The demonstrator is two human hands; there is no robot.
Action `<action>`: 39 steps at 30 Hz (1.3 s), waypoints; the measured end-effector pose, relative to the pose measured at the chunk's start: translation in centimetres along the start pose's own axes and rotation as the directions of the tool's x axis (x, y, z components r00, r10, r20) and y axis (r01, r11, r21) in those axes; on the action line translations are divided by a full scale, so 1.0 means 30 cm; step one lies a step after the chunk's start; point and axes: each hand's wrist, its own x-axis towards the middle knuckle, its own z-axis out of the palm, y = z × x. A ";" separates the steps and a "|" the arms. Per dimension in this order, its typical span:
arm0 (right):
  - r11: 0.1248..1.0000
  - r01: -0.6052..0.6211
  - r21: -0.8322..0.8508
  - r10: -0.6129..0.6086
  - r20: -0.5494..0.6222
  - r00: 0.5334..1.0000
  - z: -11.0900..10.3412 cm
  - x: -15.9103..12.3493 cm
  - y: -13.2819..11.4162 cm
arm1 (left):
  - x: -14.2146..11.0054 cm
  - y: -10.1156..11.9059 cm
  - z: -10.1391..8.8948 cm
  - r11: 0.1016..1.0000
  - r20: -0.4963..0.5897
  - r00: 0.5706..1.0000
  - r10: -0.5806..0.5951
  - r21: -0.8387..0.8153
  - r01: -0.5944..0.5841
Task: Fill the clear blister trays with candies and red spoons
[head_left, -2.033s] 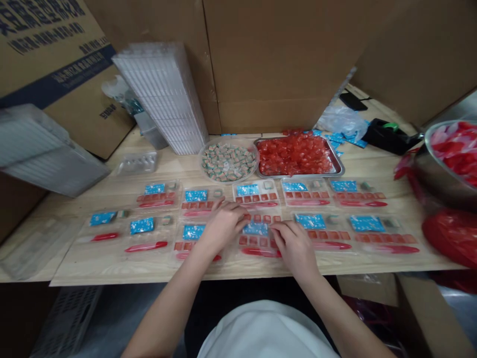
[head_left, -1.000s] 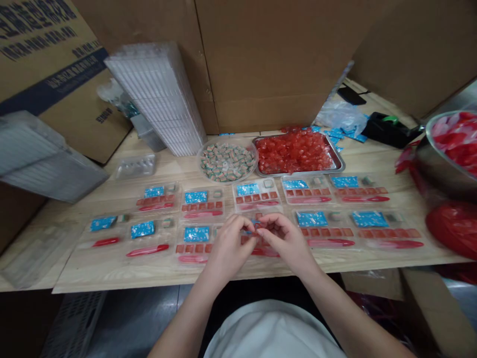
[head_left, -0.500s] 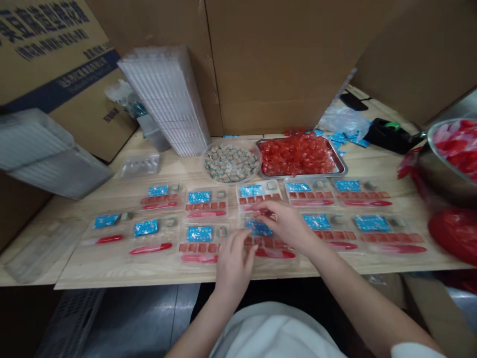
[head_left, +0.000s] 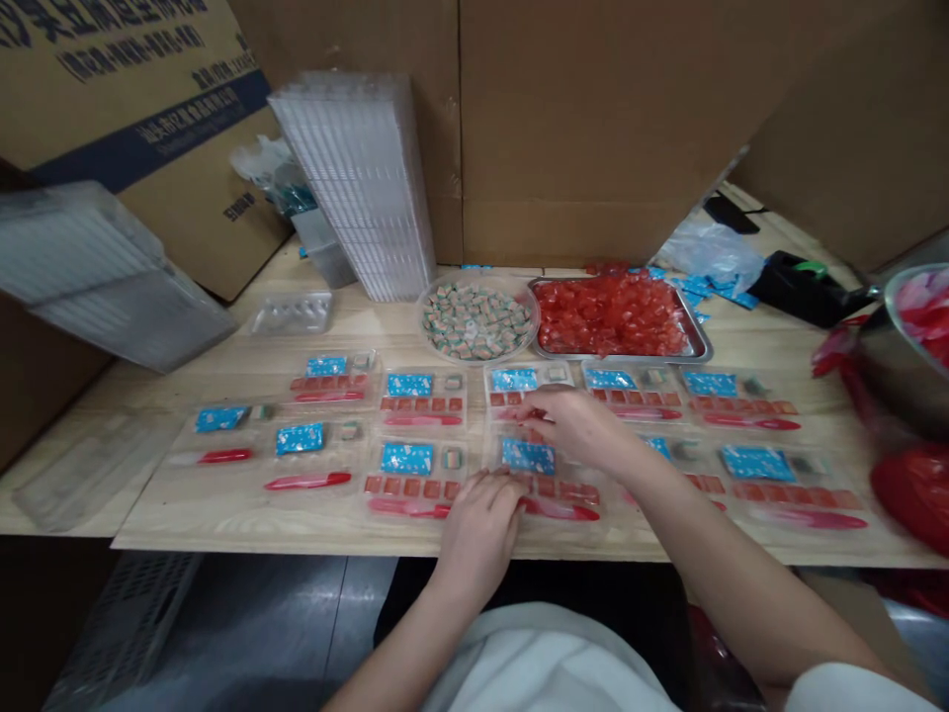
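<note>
My left hand (head_left: 483, 519) reaches over a clear plastic tray (head_left: 585, 529) in the front row, its fingers drawn together at the row of small red pieces (head_left: 563, 489). That tray also holds a blue patterned packet (head_left: 528, 456) and a red pen-shaped stick (head_left: 563, 509). Just above the packet is my right hand (head_left: 574, 427), fingers pinched in front of the tray behind. Red shows by its fingertips, but I cannot tell whether it is held or lies in that tray. Left of my left hand lies a tray with a blue packet (head_left: 407, 458) and striped cube (head_left: 452, 458).
More filled trays stand in two rows. Behind them are a round dish of striped cubes (head_left: 478, 321) and a metal tray of red pieces (head_left: 612, 316). Stacked clear trays (head_left: 363, 188) rise at the back; a metal bowl (head_left: 908, 346) and tape dispenser (head_left: 805, 289) are right.
The view has shifted slightly, so the table's things sit further right. My left hand's fingers have come together over the red pieces. My right hand stays pinched near the same tray.
</note>
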 end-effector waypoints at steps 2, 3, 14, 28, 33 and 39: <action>0.998 0.037 -0.054 -0.035 0.036 0.999 0.005 -0.002 -0.008 | -0.002 -0.002 0.004 1.000 -0.003 1.000 -0.003 -0.006 0.003; 0.995 0.056 -0.085 -0.052 0.050 0.997 0.014 -0.004 -0.017 | -0.002 -0.003 0.005 1.000 -0.004 1.000 -0.004 -0.007 0.004; 0.972 0.035 -0.233 -0.021 0.063 0.998 0.076 0.008 -0.048 | 0.005 -0.002 -0.011 1.000 -0.007 1.000 -0.005 -0.023 0.005; 0.983 0.030 0.182 -0.008 -0.121 0.993 0.049 -0.045 0.021 | 0.017 -0.002 -0.024 0.997 0.009 1.000 -0.016 -0.071 0.017; 0.714 -0.095 0.693 0.181 -0.051 0.982 0.028 -0.044 0.024 | 0.041 0.003 -0.042 0.942 -0.136 0.968 -0.210 -0.293 0.163; 0.455 -0.140 0.879 0.268 0.015 0.963 0.052 -0.095 -0.003 | 0.141 0.030 -0.067 0.649 -0.114 0.891 -0.440 -0.726 0.227</action>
